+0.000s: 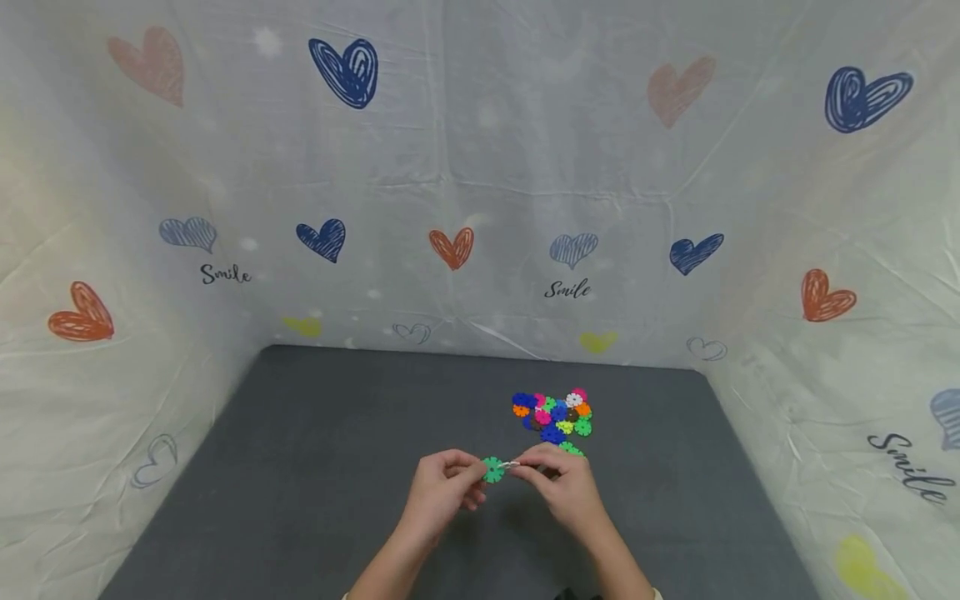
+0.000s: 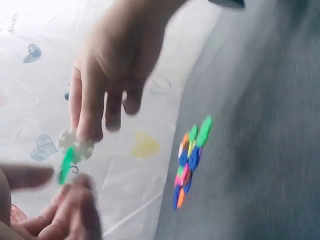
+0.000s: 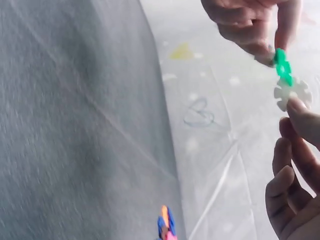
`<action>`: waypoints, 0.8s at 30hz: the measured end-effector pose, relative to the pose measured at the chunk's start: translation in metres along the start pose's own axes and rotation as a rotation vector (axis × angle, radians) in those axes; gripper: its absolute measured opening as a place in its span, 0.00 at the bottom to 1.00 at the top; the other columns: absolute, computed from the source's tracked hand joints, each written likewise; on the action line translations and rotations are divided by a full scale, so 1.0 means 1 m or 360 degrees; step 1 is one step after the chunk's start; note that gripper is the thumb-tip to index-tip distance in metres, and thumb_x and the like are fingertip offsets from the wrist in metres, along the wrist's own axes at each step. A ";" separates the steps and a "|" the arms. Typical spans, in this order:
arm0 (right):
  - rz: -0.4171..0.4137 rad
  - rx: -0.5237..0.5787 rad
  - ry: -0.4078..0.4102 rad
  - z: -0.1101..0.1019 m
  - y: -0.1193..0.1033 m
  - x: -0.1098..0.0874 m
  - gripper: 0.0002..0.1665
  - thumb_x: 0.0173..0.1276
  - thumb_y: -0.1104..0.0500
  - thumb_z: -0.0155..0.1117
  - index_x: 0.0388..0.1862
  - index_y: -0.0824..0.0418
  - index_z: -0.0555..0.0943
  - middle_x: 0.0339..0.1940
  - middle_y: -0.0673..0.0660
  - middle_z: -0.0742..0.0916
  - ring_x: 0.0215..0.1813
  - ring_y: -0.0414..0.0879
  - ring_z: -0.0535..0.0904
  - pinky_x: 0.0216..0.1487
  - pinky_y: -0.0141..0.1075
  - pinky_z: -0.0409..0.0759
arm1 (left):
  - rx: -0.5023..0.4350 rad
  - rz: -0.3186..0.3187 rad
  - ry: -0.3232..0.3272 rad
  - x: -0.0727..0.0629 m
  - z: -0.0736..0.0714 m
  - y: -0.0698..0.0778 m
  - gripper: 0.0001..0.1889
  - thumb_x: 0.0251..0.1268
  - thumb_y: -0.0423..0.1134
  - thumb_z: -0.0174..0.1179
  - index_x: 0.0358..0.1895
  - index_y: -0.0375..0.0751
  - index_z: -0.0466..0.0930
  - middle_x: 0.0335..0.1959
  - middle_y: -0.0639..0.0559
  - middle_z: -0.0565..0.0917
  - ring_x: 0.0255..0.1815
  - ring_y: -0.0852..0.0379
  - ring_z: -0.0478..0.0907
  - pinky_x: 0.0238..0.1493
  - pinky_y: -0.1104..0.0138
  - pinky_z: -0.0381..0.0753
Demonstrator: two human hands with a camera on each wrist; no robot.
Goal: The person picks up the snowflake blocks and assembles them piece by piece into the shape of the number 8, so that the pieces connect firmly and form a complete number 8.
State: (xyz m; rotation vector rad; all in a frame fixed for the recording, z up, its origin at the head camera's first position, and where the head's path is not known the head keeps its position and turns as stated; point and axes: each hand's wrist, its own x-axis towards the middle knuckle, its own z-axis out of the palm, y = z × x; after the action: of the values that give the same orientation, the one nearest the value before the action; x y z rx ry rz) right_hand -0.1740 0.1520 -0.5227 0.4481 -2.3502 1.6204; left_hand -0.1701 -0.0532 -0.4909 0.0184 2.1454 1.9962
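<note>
My left hand (image 1: 447, 487) pinches a green snowflake-shaped plastic disc (image 1: 492, 469) between thumb and fingers. A white disc (image 3: 291, 94) of the same notched kind is pinched by my right hand (image 1: 564, 483). The two discs meet at their edges, set crosswise to each other, as the right wrist view shows. In the left wrist view the white disc (image 2: 75, 145) is broadside and the green disc (image 2: 66, 165) edge-on. Both hands hold the discs above the dark table. How deep the notches sit in each other cannot be made out.
Beyond my right hand lies a loose pile of colourful notched discs (image 1: 553, 414) on the dark grey table (image 1: 337, 442). One green disc (image 1: 570, 448) lies at its near edge, partly behind the hand. A pale curtain (image 1: 495, 167) printed with hearts encloses the table.
</note>
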 end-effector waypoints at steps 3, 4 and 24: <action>-0.0113 -0.0051 -0.0052 -0.005 0.003 0.001 0.05 0.59 0.66 0.75 0.32 0.57 0.90 0.32 0.55 0.89 0.29 0.39 0.80 0.26 0.32 0.77 | 0.0268 0.0223 -0.0065 0.004 0.001 -0.005 0.13 0.64 0.44 0.70 0.47 0.44 0.85 0.42 0.49 0.88 0.36 0.56 0.84 0.34 0.67 0.83; -0.0134 -0.0056 -0.0088 -0.006 0.004 0.001 0.04 0.60 0.65 0.74 0.32 0.57 0.90 0.32 0.55 0.90 0.28 0.39 0.79 0.25 0.32 0.77 | 0.0345 0.0295 -0.0090 0.005 0.002 -0.007 0.12 0.64 0.45 0.70 0.48 0.47 0.85 0.43 0.51 0.88 0.37 0.56 0.85 0.35 0.67 0.83; 0.0972 -0.0910 0.0077 -0.050 0.094 0.009 0.16 0.64 0.53 0.74 0.46 0.61 0.87 0.38 0.58 0.88 0.31 0.48 0.80 0.28 0.42 0.76 | -0.0218 -0.0005 0.0129 0.015 0.002 -0.023 0.12 0.63 0.35 0.70 0.44 0.30 0.85 0.41 0.38 0.88 0.30 0.51 0.88 0.38 0.57 0.88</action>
State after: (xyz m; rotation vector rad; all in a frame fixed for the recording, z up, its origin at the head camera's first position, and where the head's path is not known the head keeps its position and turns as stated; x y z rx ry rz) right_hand -0.2173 0.2294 -0.5825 -0.4577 -2.9138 1.0138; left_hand -0.1812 -0.0509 -0.5164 -0.0885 2.0482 2.1729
